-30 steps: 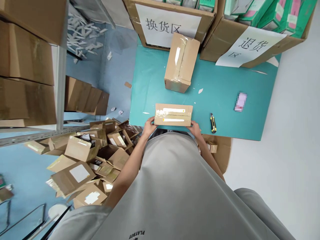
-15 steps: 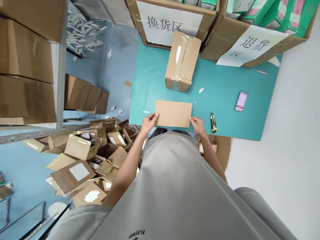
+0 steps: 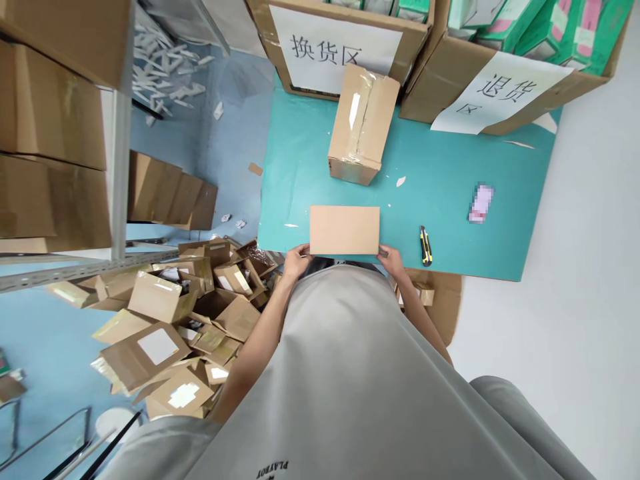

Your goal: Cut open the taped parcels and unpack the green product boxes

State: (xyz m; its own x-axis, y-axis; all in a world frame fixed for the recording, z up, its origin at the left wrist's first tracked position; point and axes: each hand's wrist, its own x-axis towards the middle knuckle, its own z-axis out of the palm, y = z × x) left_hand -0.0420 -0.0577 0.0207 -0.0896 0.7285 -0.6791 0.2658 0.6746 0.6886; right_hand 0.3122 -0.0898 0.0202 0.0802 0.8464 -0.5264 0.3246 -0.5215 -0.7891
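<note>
A plain brown cardboard box [image 3: 345, 230] is at the near edge of the green-topped table, its long side towards me. Only its smooth upper face shows; its depth is hard to judge. My left hand [image 3: 299, 260] is closed at its near left corner, thumb along the edge and the other fingers partly hidden. At the near right corner, my right hand [image 3: 391, 259] pinches the box the same way. A yellow and black utility knife [image 3: 425, 246] lies to the right of my right hand. Beyond the held box stands a taped carton [image 3: 363, 125].
Two large cartons with paper signs, an exchange carton [image 3: 335, 50] and a return carton [image 3: 493, 87], stand at the back of the table [image 3: 450, 173]. A blurred pink item [image 3: 481, 203] lies right. Opened boxes [image 3: 160, 347] heap on the floor at left, beside a shelf [image 3: 117, 173].
Both hands have slid towards me, from the box's sides to its near corners. The box has turned slightly and now sits squarer to me.
</note>
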